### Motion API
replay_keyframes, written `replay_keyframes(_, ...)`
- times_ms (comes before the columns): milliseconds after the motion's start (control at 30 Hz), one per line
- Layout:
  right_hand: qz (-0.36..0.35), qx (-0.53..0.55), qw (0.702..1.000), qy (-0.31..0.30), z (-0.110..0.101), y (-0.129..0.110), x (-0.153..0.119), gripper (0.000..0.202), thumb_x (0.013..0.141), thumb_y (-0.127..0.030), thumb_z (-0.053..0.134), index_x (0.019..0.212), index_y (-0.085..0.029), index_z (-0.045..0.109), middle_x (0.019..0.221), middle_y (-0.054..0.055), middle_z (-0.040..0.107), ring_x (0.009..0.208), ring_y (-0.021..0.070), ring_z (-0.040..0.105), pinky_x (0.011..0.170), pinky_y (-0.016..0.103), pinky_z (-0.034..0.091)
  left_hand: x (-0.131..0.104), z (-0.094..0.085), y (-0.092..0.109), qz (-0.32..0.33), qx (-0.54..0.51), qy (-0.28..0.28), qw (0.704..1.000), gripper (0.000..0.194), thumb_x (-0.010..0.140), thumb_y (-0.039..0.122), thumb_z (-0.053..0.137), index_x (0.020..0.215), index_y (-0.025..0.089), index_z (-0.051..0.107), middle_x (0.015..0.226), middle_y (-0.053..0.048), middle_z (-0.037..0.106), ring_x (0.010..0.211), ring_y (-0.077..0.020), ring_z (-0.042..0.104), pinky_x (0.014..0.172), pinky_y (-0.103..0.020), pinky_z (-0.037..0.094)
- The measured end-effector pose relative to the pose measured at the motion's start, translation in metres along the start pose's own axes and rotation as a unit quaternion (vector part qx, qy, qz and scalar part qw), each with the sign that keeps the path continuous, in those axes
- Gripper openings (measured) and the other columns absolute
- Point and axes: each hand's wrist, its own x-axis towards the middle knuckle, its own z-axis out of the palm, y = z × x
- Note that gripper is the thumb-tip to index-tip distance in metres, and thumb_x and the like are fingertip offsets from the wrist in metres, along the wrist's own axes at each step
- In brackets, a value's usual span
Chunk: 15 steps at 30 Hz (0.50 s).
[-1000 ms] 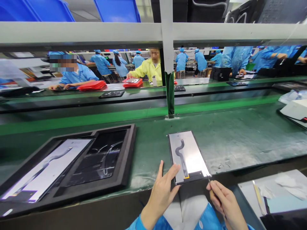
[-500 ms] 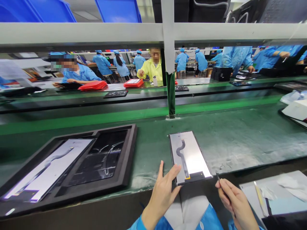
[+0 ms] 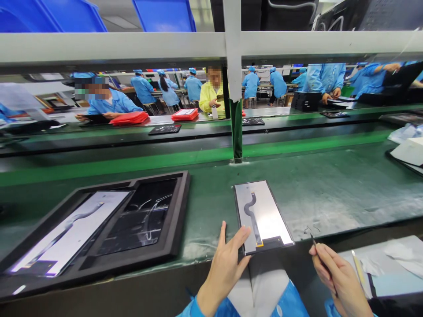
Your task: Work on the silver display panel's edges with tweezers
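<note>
Right hand (image 3: 339, 273) has backed off: one second ago its tool touched the near right corner of the display panel, now it's out to the right, clear of it. Left hand and panel basically unchanged. Across the line, the co-worker in yellow (image 3: 207, 97) has pulled an arm back from a red stack (image 3: 184, 115) and now has hands near the chest.

Head view, only one we have. Right hand: thumb and fingers pinched on a thin dark tool (image 3: 313, 240), tip pointing up and left; type unclear, mostly covered by the fingers. Tip near some dark marks on the bench, not touching the panel.

Left hand (image 3: 225, 262): fingertips on the near left corner of the display panel (image 3: 269, 215), thumb at its near edge, one finger spread away. Can't tell if the thumb pinches from below or just rests there.

Panel lies pale side up at the front edge of the green bench (image 3: 337, 185). Grey flex cable (image 3: 250, 209) snakes along its left half, orange strip at the near end, dark band beside it.

Left of that: dark foam tray (image 3: 183, 198). Inside, a similar pale panel (image 3: 94, 209) sits askew in the left part, glossy black panel (image 3: 142, 215) on the right. Lower right, below bench level: light blue sheet (image 3: 393, 280) and crumpled white tissue (image 3: 401, 251).
</note>
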Motion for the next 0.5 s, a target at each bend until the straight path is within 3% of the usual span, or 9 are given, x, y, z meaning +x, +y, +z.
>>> replay_keyframes(200,-0.007,-0.009,1.0,0.002,-0.006,-0.011,0.0,0.05,0.069,-0.067,0.074,0.076,-0.019,0.064,0.048,-0.009,0.034,0.044,0.0063,0.021,0.038,0.019,0.015,0.0,0.002,0.0,-0.004,-0.016,-0.004,1.0,0.068,0.096,0.008,0.042,0.154,0.019,0.008,0.133,-0.01,0.064,0.12,-0.0249,0.064,0.118,-0.069,0.008)
replay_keyframes(367,-0.01,-0.004,1.0,0.023,-0.006,-0.018,-0.001,0.052,0.065,-0.068,0.076,0.073,-0.018,0.063,0.047,-0.009,0.034,0.043,0.0055,0.022,0.038,0.018,0.015,0.001,0.002,0.001,-0.005,-0.016,0.002,1.0,0.069,0.096,0.008,0.042,0.154,0.019,0.007,0.131,-0.011,0.065,0.117,-0.0254,0.066,0.118,-0.068,0.012)
replay_keyframes(500,-0.041,0.001,0.998,0.045,-0.007,-0.02,-0.003,0.049,0.069,-0.066,0.075,0.074,-0.018,0.062,0.049,-0.009,0.033,0.044,0.0049,0.021,0.039,0.017,0.015,0.002,0.0,0.002,-0.007,-0.016,0.006,1.0,0.068,0.095,0.008,0.043,0.154,0.018,0.009,0.13,-0.011,0.066,0.117,-0.0254,0.066,0.118,-0.068,0.013)
